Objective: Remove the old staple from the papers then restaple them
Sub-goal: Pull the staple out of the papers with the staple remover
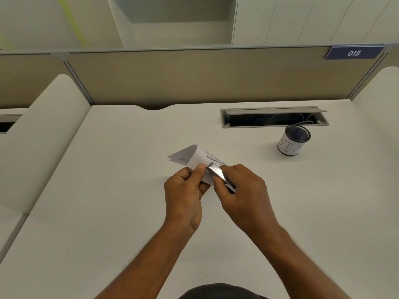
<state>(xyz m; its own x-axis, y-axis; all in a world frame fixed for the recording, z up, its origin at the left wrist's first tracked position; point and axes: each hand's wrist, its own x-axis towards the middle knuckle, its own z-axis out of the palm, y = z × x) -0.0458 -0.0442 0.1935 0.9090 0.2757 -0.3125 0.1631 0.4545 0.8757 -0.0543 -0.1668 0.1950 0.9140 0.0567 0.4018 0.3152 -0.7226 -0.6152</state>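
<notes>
A smooth white desk [121,169] bears a black mesh pen cup wrapped in white paper [293,143], near a grey open cable hatch [274,117].

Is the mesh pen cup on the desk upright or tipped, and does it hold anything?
Upright: the mesh pen cup stands on its base on the desk, open rim up. Nothing sticks out above the rim; the dark inside hides any contents.
</notes>
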